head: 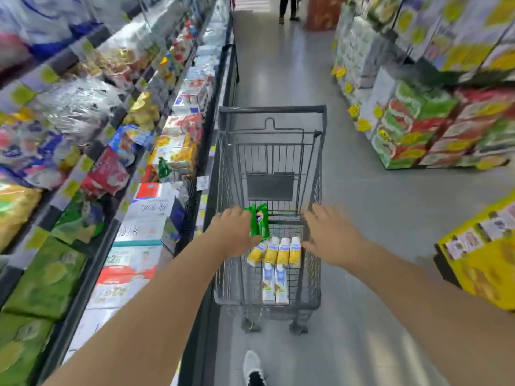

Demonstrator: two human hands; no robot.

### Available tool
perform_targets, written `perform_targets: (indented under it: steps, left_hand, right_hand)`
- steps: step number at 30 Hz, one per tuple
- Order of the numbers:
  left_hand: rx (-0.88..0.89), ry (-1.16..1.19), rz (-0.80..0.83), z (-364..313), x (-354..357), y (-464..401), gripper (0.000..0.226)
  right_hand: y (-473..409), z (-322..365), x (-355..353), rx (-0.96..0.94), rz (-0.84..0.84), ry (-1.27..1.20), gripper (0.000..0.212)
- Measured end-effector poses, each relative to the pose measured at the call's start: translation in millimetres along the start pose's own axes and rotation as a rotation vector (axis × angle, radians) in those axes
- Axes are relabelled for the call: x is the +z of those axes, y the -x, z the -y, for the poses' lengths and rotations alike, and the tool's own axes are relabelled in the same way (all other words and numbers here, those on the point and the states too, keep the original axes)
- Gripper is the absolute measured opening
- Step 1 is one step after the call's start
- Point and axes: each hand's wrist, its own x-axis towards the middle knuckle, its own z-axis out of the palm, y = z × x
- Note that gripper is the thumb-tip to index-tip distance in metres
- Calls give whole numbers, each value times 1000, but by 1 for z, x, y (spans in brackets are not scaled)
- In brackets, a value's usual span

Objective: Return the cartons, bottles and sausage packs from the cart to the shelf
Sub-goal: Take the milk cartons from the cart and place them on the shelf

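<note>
A grey wire cart (271, 110) stands in the aisle in front of me. Its basket holds several yellow bottles (282, 251) and two white-and-blue cartons (275, 285). My left hand (232, 232) grips green sausage packs (259, 221) above the cart's near end. My right hand (327, 235) is over the cart's right rim near the handle, fingers spread and blurred; whether it touches the rim is unclear. The shelf (156, 207) with cartons and packs runs along the left.
Stacked boxes (434, 129) line the right side of the aisle, and a yellow display (485, 263) juts in at the near right. A person stands at the aisle's far end (288, 9). My shoe (252, 366) shows below on the grey floor.
</note>
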Motion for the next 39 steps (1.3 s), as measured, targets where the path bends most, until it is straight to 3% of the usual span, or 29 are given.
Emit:
perform_targets:
  steps: [11,18,21,25,30,34,36,39]
  left_hand:
    - [98,24,282,25,131,-137,70]
    - [-24,258,518,15,256,-198,64]
    - [-137,436,590,7,309,-215,56]
    - [-294,604,628,-4,360,-227,67]
    - [-469,792,584,-9,400,-235,57]
    - [-547,779,570,-18,408,-238,62]
    - [-574,752,563,-24,411,-239,62]
    - [-603,752,596,-31,413,-238,56]
  right_hand:
    - [-111,13,144,110,319,-55,53]
    - [-155,2,271,288,540,-359,39]
    - [-165,0,325,432,604,-512,44]
    - [-180,7,382,613,656,-683,51]
    - [-182,19,421,728,620,-807,29]
    - [-183,26,430,781,573,-816,39]
    - [-184,26,431,807,577,-836,31]
    - [-182,26,434,833,604,-879,50]
